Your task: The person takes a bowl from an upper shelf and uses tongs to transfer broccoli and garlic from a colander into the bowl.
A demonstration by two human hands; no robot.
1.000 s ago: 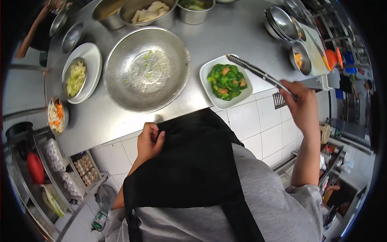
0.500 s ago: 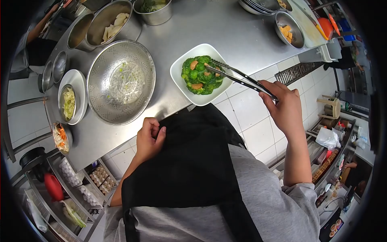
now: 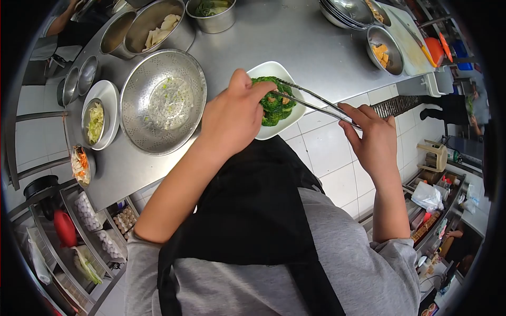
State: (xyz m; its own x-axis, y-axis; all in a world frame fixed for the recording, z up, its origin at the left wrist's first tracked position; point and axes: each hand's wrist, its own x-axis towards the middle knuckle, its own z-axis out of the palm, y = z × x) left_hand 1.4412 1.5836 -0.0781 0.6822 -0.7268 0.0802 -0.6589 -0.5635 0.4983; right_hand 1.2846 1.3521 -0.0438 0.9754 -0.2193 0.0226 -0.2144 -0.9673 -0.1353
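Observation:
My right hand [image 3: 371, 137] is closed on the handle end of metal tongs [image 3: 321, 108]. The tongs reach left over a square white dish [image 3: 287, 126], with their tips at the broccoli [image 3: 275, 113] and brown pieces in it. My left hand [image 3: 234, 113] covers the dish's left side, its thumb and index finger stretched to the broccoli beside the tong tips. Whether those fingers pinch a piece is hidden. To the left of the dish sits a large perforated steel bowl [image 3: 163, 102] with small green scraps.
Steel pots [image 3: 158, 31] stand at the back left. A white oval plate [image 3: 108, 113] holds a bowl of shredded vegetable [image 3: 95, 124]. Back right are a bowl of orange pieces [image 3: 385, 52], stacked bowls [image 3: 348, 13] and a knife [image 3: 424, 50] on a cutting board. Another person [image 3: 450, 110] stands far right.
My left hand has risen from the table's front edge to the broccoli dish. The tongs have swung from the dish's back rim down onto the broccoli, held by my right hand throughout.

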